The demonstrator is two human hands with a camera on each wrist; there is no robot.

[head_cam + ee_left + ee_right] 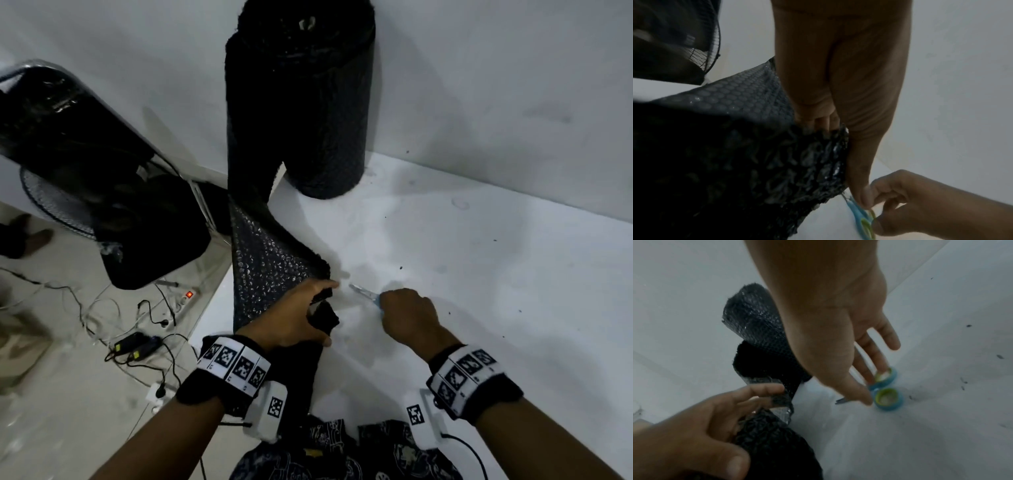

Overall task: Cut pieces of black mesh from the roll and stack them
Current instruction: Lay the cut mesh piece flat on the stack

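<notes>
The roll [310, 102] stands upright on the table [479, 257], its mesh strip [267, 260] trailing to the left hand [294, 318], whose fingers pinch it. Beside the strip, the right hand [409, 317] reaches with spread fingers onto the scissors [885, 386], seemingly picking them up; next comes cutting.

Black wristbands [219, 383] (white marker tags), dark patterned shirt [342, 455].

A makeshift indoor workroom: bare white walls, a standing fan [51, 202], power strip [185, 298] and loose cables on the floor.
</notes>
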